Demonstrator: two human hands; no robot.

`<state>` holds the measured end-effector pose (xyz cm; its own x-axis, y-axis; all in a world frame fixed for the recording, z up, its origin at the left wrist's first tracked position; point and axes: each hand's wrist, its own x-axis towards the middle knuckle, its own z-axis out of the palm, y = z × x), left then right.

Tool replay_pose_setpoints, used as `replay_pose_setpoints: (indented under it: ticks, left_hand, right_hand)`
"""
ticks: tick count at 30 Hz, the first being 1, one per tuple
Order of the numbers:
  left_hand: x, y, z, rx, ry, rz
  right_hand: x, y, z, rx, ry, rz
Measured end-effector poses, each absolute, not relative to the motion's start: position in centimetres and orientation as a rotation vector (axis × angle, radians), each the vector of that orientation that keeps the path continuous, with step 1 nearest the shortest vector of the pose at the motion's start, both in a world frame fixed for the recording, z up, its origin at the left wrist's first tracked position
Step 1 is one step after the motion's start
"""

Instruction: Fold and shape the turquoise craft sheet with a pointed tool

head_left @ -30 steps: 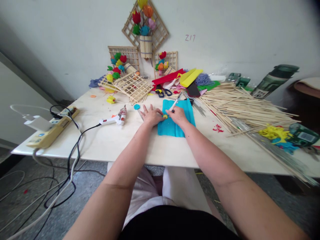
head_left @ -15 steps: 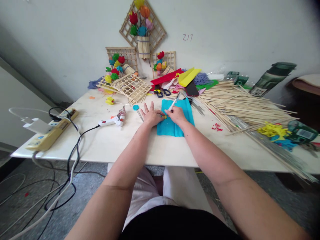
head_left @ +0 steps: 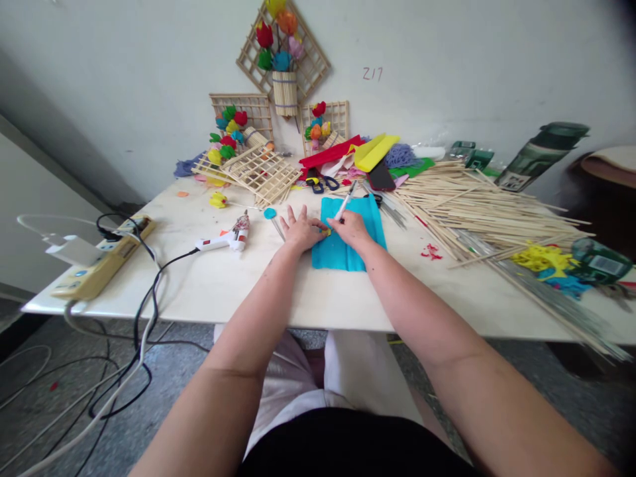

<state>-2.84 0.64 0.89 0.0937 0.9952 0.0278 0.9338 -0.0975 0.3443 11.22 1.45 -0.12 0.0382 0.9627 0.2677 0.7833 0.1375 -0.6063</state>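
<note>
Right hand [head_left: 352, 228] is closed on a white pen [head_left: 346, 201], barrel leaning up and away from the person; can't make out the writing tip at this size. Left hand [head_left: 301, 233] is fingers apart, clamped on nothing, thumb side pressing a small yellow piece [head_left: 326, 232] down on the blue sheet [head_left: 342, 257], by its left edge. Likeliest fault: the piece skids. It's small, mostly covered, and looks held by light pressure only, so a sideways push from the pen could shift it and spoil any line. Next: the sheet. Looks thin and creased (crepe-like, my guess), nothing weighs down its near right corner, so a hard drag could pucker or tear it. Left fingers sit close to the blue disc [head_left: 269, 213] and the thin rods [head_left: 278, 228] beside it; a careless sweep could knock those. Further left on the counter [head_left: 218, 298], the glue gun [head_left: 218, 242] lies with its cord [head_left: 173, 259] trailing over the near edge; a snagged cord could drag it. Can't tell if it's hot. Out right, the stick pile [head_left: 481, 209] is loose; an elbow swinging wide could scatter it.
</note>
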Motion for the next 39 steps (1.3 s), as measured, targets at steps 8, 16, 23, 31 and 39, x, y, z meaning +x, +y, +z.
replay_pose_setpoints:
  ticks: [8,16,23,31,39]
  left_hand:
    - [-2.8,0.5,1.1,2.133,1.928,0.355]
    - [-2.9,0.5,1.0,2.145,1.931,0.360]
    - [-2.9,0.6,0.9,2.155,1.923,0.370]
    - [-3.0,0.8,0.8,2.168,1.923,0.358]
    - [-3.0,0.9,0.6,2.172,1.932,0.353]
  right_hand:
    - [11.3,1.1,0.0,-1.633,-1.790,0.403]
    - [11.5,1.1,-0.1,-1.573,-1.803,0.425]
    - [11.6,0.9,0.1,-1.568,-1.788,0.477]
    - [12.1,1.1,-0.2,-1.514,-1.731,0.573]
    - [12.2,1.1,-0.2,-1.491,-1.827,0.562]
